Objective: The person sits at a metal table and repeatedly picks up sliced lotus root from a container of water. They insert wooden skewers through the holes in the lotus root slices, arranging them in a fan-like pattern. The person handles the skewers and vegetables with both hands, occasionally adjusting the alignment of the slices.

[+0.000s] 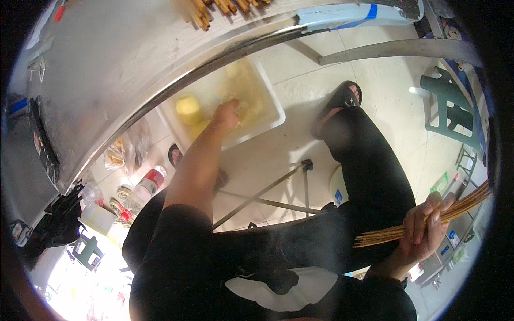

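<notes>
My left hand [227, 115] reaches down into a white plastic tub [274, 105] on the floor, which holds cloudy yellowish water. Its fingers are curled at the water, and pale yellow pieces show beside them; whether the hand grips one is unclear. A round peeled yellow item [188, 109], likely a potato, lies left of the hand. Another yellow piece [199, 129] is partly hidden by my forearm. Over my thigh, at the right, my right hand [426, 230] is closed around a bundle of thin wooden skewers [379, 236].
A metal table [120, 60] overhangs part of the tub, with several bunches of brown sticks [200, 12] at its far edge. Plastic bags [134, 146] and a bottle with a red label [150, 184] are on the floor at left. A green stool [449, 106] stands right.
</notes>
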The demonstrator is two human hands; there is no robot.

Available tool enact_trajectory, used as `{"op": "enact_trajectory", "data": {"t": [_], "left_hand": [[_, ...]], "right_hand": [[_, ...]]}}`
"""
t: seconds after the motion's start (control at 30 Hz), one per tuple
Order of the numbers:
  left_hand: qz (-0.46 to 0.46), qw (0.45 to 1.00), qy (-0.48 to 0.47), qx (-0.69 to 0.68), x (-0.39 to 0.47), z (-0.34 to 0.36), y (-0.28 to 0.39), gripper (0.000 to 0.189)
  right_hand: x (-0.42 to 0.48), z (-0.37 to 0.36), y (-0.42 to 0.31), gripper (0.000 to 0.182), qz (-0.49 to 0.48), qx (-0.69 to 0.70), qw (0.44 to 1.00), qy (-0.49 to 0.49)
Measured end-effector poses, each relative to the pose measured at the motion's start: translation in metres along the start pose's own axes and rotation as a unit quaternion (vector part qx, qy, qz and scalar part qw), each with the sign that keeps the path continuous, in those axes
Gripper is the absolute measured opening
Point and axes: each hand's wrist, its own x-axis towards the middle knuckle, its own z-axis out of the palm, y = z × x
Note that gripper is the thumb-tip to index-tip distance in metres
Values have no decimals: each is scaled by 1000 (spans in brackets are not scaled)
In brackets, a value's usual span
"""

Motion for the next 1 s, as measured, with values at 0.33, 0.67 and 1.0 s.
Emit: {"op": "enact_trajectory", "data": {"t": [0.33,0.67,1.0], "left_hand": [[-64,940,120,-312,-18,-33,2,45],[-83,700,36,-708,-111,-142,65,50],[133,578,-7,-805,-172,-232,75,41]], "right_hand": [[2,7,-1,20,-2,-40,999,-1],[-25,47,-16,16,12,-40,996,-77],[-103,167,-100,28,55,149,752,-640]]}}
